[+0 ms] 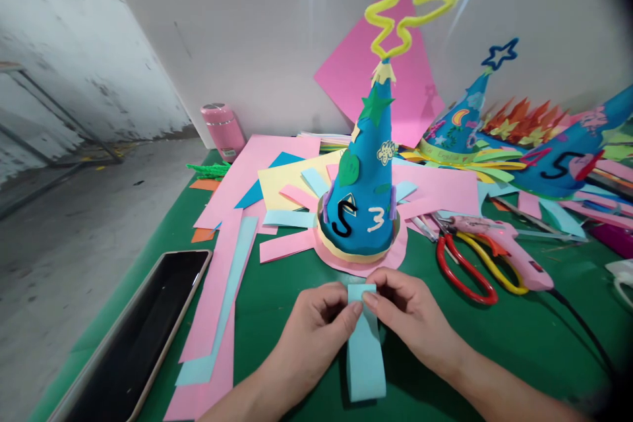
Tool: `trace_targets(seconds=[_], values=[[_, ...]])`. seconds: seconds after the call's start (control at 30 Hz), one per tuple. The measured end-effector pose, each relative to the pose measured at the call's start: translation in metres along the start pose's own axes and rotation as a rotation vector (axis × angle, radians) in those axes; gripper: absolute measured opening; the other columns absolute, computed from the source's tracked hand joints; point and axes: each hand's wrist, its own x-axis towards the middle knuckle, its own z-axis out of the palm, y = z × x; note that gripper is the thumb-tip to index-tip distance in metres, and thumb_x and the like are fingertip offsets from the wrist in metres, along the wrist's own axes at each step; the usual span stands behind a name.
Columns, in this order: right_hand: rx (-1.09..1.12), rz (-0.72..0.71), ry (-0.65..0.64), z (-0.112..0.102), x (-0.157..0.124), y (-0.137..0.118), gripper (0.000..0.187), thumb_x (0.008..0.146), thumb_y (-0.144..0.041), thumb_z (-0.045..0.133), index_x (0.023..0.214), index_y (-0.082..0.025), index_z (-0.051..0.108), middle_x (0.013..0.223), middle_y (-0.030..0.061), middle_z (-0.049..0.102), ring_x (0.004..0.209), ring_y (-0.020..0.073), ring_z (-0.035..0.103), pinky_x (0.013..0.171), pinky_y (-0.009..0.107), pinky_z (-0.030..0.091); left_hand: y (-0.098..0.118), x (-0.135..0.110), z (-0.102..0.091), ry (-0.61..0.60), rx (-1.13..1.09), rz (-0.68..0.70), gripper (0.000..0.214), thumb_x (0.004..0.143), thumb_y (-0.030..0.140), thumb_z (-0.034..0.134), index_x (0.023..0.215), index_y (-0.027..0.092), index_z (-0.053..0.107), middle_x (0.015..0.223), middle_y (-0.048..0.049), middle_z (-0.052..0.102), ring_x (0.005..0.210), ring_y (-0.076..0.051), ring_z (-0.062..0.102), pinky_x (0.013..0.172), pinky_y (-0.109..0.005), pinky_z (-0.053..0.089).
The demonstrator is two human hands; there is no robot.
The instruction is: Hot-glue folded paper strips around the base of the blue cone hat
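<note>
A light blue paper strip [366,359], bent over into a long loop, is pinched near its top end by both hands. My left hand [321,316] grips its left edge between thumb and curled fingers. On the other edge, my right hand [403,303] closes with the thumb pressed on the paper. Just beyond the fingertips stands a blue paper cone hat [368,171] with a black 5-like shape, a white 3, green cutouts and a yellow pipe-cleaner figure [395,13] on top. Pink and light blue strips fan out from its pink base ring [341,262].
Right of the hat lie red-handled scissors [462,277] and a pink glue gun [514,250] with a black cord. A phone [143,336] and paper strips [217,310] are at left. A pink bottle [223,132] and other decorated hats [457,119] stand behind.
</note>
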Motion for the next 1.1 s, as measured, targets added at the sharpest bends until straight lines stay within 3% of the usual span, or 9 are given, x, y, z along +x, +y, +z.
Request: trace_targets(seconds=[0.23, 0.37, 0.57, 0.83, 1.1], values=[[-0.080, -0.014, -0.012, -0.001, 0.002, -0.007, 0.012, 0.078, -0.026, 0.053, 0.072, -0.016, 0.052, 0.059, -0.0045, 0.040, 0.055, 0.0078, 0.034, 0.049, 0.020, 0.029, -0.006, 0.001, -0.002, -0.038, 0.074, 0.012, 0.027, 0.077, 0.034, 0.053, 0.065, 0.011, 0.061, 0.064, -0.0009, 0.050, 0.060, -0.012, 0.041, 0.055, -0.023, 0.032], [-0.142, -0.052, -0.002, -0.002, 0.006, -0.012, 0.014, 0.078, -0.025, 0.052, 0.066, -0.017, 0.052, 0.058, -0.0041, 0.042, 0.054, 0.0082, 0.036, 0.049, 0.021, 0.030, -0.004, 0.000, -0.001, -0.048, -0.025, -0.010, 0.025, 0.077, 0.034, 0.055, 0.065, 0.012, 0.057, 0.068, -0.0018, 0.052, 0.066, -0.013, 0.044, 0.060, -0.024, 0.034], [-0.180, -0.093, 0.112, 0.002, 0.016, -0.020, 0.018, 0.077, -0.027, 0.053, 0.063, -0.017, 0.047, 0.057, -0.0048, 0.041, 0.052, 0.0079, 0.035, 0.048, 0.021, 0.029, 0.002, -0.003, 0.002, -0.013, -0.211, -0.053, 0.024, 0.070, 0.033, 0.065, 0.079, 0.013, 0.058, 0.071, 0.0003, 0.052, 0.066, -0.011, 0.043, 0.061, -0.021, 0.035], [-0.151, -0.149, 0.224, 0.003, 0.021, -0.024, 0.019, 0.077, -0.025, 0.053, 0.061, -0.017, 0.047, 0.055, -0.0053, 0.040, 0.050, 0.0070, 0.034, 0.046, 0.020, 0.028, -0.001, -0.002, 0.000, -0.007, -0.240, -0.161, 0.028, 0.069, 0.038, 0.065, 0.065, 0.012, 0.055, 0.058, 0.0031, 0.047, 0.051, -0.006, 0.037, 0.048, -0.018, 0.027], [-0.012, -0.209, 0.398, -0.013, 0.024, -0.032, 0.019, 0.076, -0.026, 0.056, 0.060, -0.017, 0.050, 0.051, -0.0055, 0.045, 0.048, 0.0070, 0.041, 0.045, 0.019, 0.035, 0.001, -0.002, 0.001, -0.040, -0.187, -0.102, 0.031, 0.073, 0.039, 0.061, 0.059, 0.013, 0.053, 0.051, 0.0017, 0.052, 0.051, -0.008, 0.044, 0.052, -0.020, 0.031]])
